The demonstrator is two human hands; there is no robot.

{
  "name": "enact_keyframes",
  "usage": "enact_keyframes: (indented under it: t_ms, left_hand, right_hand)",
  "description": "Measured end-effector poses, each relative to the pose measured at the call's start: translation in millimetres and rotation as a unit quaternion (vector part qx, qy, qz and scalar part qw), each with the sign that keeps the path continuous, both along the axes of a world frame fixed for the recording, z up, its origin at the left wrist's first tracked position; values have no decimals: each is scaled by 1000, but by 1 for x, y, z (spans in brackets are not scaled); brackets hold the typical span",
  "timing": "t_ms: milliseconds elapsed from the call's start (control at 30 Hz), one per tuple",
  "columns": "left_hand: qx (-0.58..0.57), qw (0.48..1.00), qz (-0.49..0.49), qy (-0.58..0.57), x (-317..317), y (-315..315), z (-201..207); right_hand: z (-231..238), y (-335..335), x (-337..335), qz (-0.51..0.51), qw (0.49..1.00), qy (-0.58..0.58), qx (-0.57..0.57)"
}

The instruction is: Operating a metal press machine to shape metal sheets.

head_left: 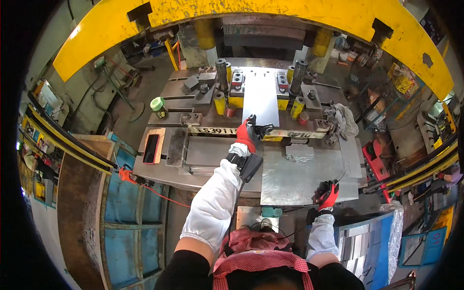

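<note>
On the far middle of the table (152, 170), a shiny metal strip (261, 92) lies flat between two dark posts (298, 76). Its far end is hard to make out in the glare, and the left hand (252, 134) hides a bit of its near left corner. The strip's long side runs from near to far. The left arm reaches far out, and its hand, in a red and black glove, is at the strip's near end, with some fingers pointing far and some right. I cannot tell if it is pinching the strip. Nearer, on the right, the right hand (326, 194) is at the edge of a big metal sheet (295, 179). Its fingers look curled, but I cannot tell if they hold anything.
</note>
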State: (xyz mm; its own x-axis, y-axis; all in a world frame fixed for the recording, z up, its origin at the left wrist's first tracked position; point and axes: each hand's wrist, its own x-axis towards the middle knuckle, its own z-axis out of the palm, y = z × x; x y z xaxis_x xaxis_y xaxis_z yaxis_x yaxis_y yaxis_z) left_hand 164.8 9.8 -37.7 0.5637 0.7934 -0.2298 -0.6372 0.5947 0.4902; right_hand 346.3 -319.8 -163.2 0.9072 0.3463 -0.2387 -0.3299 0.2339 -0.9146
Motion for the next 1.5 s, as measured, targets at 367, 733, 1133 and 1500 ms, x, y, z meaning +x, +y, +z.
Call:
enact_keyframes:
  t_ms: [367, 733, 1133, 1500]
  left_hand:
    - [7, 1000, -2, 25, -5, -2, 8]
    - [25, 1000, 10, -5, -5, -4, 11]
    - [4, 1000, 3, 20, -4, 0, 8]
    - [14, 987, -68, -144, -22, 76, -98]
  right_hand:
    - [-3, 4, 0, -21, 997, 51, 46]
    - [16, 2, -9, -28, 997, 60, 33]
    - [-7, -2, 7, 2, 998, 52, 34]
    - [13, 15, -16, -9, 998, 38, 44]
